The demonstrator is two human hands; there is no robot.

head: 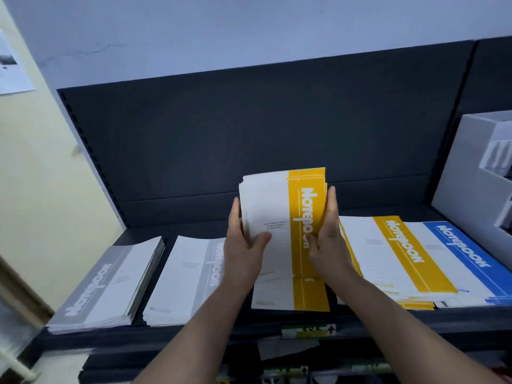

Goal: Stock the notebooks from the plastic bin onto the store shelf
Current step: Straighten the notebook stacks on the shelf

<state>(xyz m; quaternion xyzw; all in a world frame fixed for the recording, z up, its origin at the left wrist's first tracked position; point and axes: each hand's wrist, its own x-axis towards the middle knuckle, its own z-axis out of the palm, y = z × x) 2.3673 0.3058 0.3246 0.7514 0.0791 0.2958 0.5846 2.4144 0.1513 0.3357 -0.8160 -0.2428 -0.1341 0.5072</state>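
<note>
A stack of yellow-and-white notebooks [279, 206] is tilted up over the middle of the dark store shelf [194, 331]. My left hand [243, 245] grips its left edge and my right hand [327, 236] grips its right edge. The stack's lower end rests on a flat yellow notebook pile [291, 293]. On the shelf lie two grey notebook piles [108, 284] [185, 278] to the left, another yellow pile [399, 256] and a blue pile [471, 259] to the right. The plastic bin is out of view.
The shelf's dark back panel [249, 134] rises behind the piles. A white display box [479, 176] stands at the right end of the shelf. A cream wall [41, 176] is at the left. Price labels [307, 331] sit on the shelf's front edge.
</note>
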